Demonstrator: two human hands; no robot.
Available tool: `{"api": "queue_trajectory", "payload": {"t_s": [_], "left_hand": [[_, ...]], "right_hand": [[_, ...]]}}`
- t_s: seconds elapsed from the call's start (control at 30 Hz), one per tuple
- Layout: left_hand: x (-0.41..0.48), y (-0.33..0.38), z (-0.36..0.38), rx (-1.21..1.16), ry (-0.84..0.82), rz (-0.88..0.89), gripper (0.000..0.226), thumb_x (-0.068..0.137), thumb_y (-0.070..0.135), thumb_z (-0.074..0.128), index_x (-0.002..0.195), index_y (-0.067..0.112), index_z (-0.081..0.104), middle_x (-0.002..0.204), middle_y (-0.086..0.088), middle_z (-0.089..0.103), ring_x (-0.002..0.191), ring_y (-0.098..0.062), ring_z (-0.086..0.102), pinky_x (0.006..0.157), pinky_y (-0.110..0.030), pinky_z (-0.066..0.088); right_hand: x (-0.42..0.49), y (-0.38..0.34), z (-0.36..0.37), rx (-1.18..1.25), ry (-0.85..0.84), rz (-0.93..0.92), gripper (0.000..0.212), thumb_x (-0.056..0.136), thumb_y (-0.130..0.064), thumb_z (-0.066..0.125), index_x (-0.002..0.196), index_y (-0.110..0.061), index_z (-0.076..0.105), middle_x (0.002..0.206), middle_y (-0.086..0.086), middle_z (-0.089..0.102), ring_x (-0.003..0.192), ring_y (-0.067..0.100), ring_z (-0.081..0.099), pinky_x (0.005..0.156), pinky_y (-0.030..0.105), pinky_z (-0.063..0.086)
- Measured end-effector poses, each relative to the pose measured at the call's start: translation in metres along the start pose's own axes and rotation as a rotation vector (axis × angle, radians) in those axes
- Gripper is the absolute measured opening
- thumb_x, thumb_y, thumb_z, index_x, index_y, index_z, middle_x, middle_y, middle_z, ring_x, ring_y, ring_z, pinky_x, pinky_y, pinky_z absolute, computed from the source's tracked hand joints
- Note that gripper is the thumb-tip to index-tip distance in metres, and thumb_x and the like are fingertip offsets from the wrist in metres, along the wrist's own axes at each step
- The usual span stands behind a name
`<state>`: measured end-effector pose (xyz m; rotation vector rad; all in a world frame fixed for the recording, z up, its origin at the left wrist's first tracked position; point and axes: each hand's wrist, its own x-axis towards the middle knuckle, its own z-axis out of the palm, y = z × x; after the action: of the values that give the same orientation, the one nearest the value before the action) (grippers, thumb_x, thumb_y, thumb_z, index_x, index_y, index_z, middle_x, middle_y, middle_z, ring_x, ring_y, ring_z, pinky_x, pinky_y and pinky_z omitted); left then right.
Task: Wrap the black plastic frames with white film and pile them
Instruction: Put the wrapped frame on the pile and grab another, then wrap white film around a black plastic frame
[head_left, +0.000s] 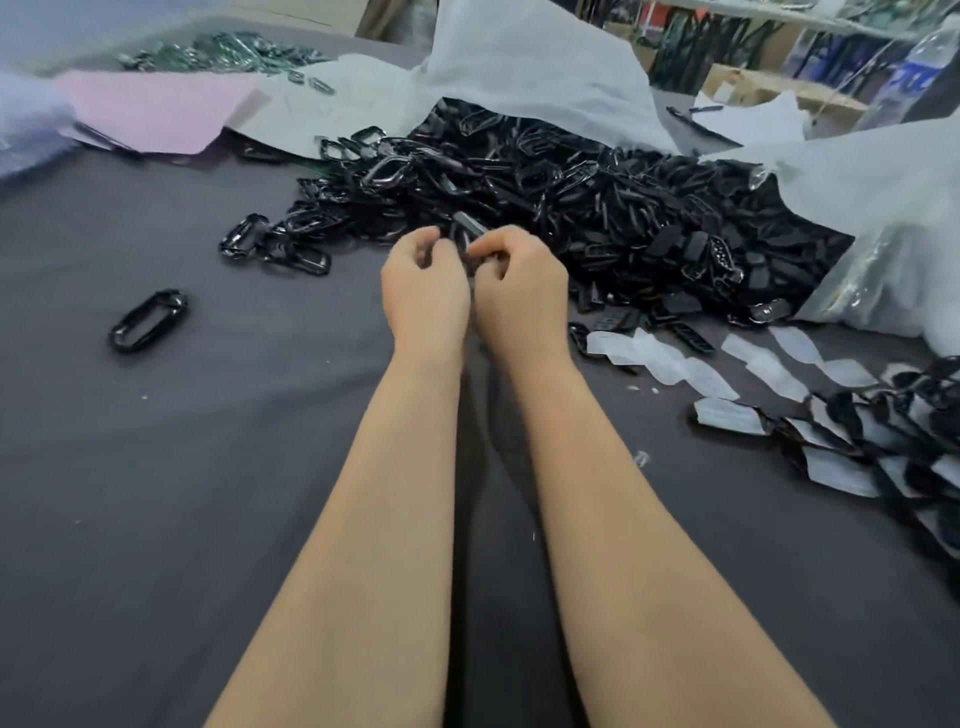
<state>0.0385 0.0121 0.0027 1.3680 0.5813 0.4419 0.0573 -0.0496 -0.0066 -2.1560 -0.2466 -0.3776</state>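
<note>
A dark grey cloth (156, 467) covered the table. On it an open white bag (545, 67) spilled a heap (597, 208) of glossy black oval frames toward the middle. At the right edge lay a pile (883, 441) of frames already in white film, with loose film pieces (675, 364) (flat, translucent, roughly rectangular) just beside it. One bare frame (148, 321) lay apart on the left. The left hand (423, 291) and right hand (522, 291) met at the heap's near edge, fingers curled, pinching one small black frame (465, 228) between them.
</note>
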Motion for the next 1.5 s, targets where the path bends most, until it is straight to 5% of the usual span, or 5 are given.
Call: {"api": "queue_trajectory", "payload": {"t_s": [0.13,0.27,0.57,0.93,1.5], "left_hand": [[-0.008,0.007,0.013,-0.071,-0.194,0.022,0.019,0.096,0.023,0.053,0.095,0.014,0.069,0.089,-0.003,0.069,0.085,-0.016,0.063,0.078,-0.033,0.054],[-0.012,0.000,0.030,0.005,-0.218,0.092,0.021,0.098,0.015,0.046,0.083,0.017,0.060,0.095,-0.011,0.068,0.092,-0.025,0.066,0.090,-0.044,0.054],[-0.032,-0.013,0.057,-0.282,-0.243,-0.062,0.013,0.104,0.008,0.026,0.101,0.014,0.038,0.075,-0.006,0.062,0.051,-0.005,0.064,0.046,-0.016,0.051],[-0.027,-0.026,0.056,-0.247,-0.150,-0.073,0.015,0.100,0.007,0.040,0.109,0.007,0.051,0.104,-0.012,0.062,0.063,-0.006,0.066,0.050,-0.016,0.049],[-0.040,-0.023,0.052,-0.221,-0.136,-0.094,0.013,0.100,0.006,0.038,0.107,0.009,0.049,0.085,-0.004,0.061,0.061,-0.005,0.060,0.049,-0.014,0.050]], "right_hand": [[0.002,-0.001,-0.029,0.196,-0.112,-0.068,0.008,0.092,-0.009,0.053,0.092,-0.016,0.050,0.072,-0.011,0.057,0.062,-0.004,0.052,0.059,0.012,0.039],[0.002,0.015,-0.061,0.240,-0.097,-0.008,0.022,0.091,-0.002,0.048,0.086,-0.023,0.054,0.083,-0.005,0.068,0.080,0.008,0.064,0.076,0.024,0.051],[-0.003,0.058,-0.059,-0.572,-0.209,0.226,0.033,0.099,-0.032,0.040,0.127,-0.030,0.056,0.143,-0.002,0.043,0.133,0.029,0.029,0.107,0.044,0.025],[0.001,0.060,-0.050,-0.576,-0.148,0.249,0.035,0.099,-0.033,0.039,0.133,-0.035,0.050,0.149,-0.005,0.037,0.132,0.027,0.026,0.105,0.043,0.021],[-0.002,0.057,-0.058,-0.379,0.041,0.258,0.029,0.097,-0.027,0.042,0.111,-0.017,0.066,0.116,0.002,0.063,0.122,0.025,0.041,0.103,0.042,0.026]]}}
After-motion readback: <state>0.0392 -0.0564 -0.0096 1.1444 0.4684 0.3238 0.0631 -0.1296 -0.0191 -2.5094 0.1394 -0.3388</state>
